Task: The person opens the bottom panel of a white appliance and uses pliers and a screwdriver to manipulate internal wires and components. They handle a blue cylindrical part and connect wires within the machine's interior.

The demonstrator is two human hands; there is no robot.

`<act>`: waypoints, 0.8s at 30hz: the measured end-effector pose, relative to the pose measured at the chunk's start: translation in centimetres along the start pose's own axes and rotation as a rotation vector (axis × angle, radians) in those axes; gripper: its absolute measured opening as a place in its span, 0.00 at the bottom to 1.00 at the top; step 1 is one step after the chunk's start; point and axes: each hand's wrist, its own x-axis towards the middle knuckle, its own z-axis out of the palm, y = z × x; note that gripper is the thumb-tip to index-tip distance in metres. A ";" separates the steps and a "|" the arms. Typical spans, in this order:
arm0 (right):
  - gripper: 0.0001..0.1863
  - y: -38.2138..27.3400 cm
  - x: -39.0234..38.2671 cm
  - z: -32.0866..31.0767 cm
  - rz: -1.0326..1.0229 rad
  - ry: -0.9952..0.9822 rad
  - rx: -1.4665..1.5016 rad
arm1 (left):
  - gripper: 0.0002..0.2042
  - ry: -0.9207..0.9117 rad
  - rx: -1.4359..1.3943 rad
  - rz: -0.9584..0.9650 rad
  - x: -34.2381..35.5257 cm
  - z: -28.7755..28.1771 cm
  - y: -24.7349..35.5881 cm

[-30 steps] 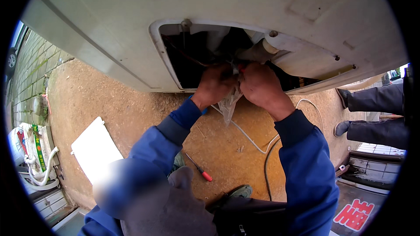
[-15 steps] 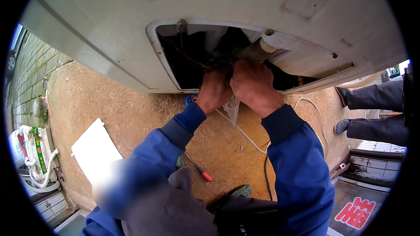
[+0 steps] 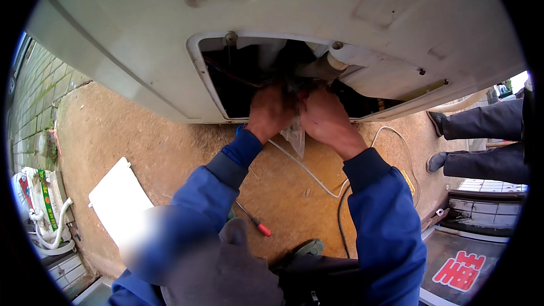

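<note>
Plastic (image 3: 293,137), thin and clear, hangs between our left hand (image 3: 272,112) and right hand (image 3: 327,119) in the head view, just at the low edge of the dark hole (image 3: 229,97) in the big white box (image 3: 124,45). Our fingers (image 3: 310,103) bend inward, but their tips are hidden, so we cannot tell if they pinch anything. The plastic could rip if it rubs on the hole's hard rim (image 3: 196,59). A thin wire (image 3: 245,81) near our left hand could snag and come loose if we pull too fast. The red screwdriver (image 3: 263,229) on the ground (image 3: 175,153) could roll if our shoe (image 3: 311,247) bumps it.
</note>
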 end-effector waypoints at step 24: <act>0.17 10.3 -11.0 8.4 -0.358 -0.803 0.033 | 0.12 -0.436 0.411 -0.271 -12.3 -14.1 3.6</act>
